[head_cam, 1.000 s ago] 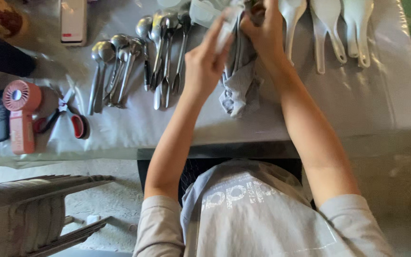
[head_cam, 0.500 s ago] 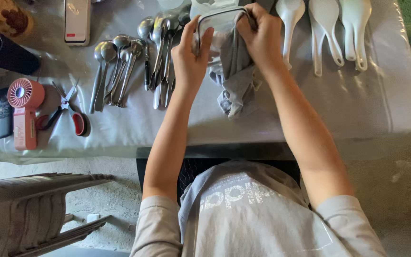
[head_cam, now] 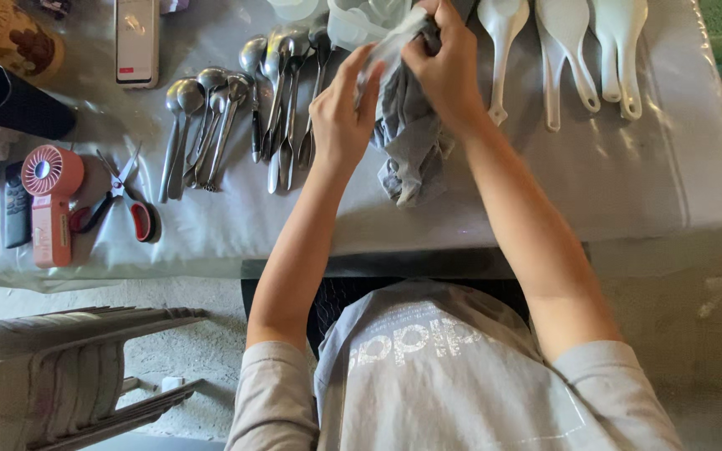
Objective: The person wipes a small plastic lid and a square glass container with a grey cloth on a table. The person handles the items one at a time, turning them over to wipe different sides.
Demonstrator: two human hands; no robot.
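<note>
Hidden and cut-off parts above the table

The crumpled grey cloth [head_cam: 411, 142] wraps whatever the right hand [head_cam: 444, 71] pinches, so its kind cannot be told. At twelve o'clock the clear plastic container [head_cam: 353, 21] is cropped by the top edge. At eleven o'clock the patterned brown round tin [head_cam: 6, 38] is cut off too. At seven o'clock the stacked pale plastic stools [head_cam: 52, 367] run past the frame.

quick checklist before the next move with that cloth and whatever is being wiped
1. Both hands on the grey cloth: ok, left hand and right hand both grip it.
2. Item inside the cloth identified: cannot tell, mostly wrapped.
3. Cloth's loose end off the metal spoons: ok, it hangs beside them.
4. White spoons apart from the hands: ok.
5. Scissors away from the hands: ok, far left on the table.
</note>
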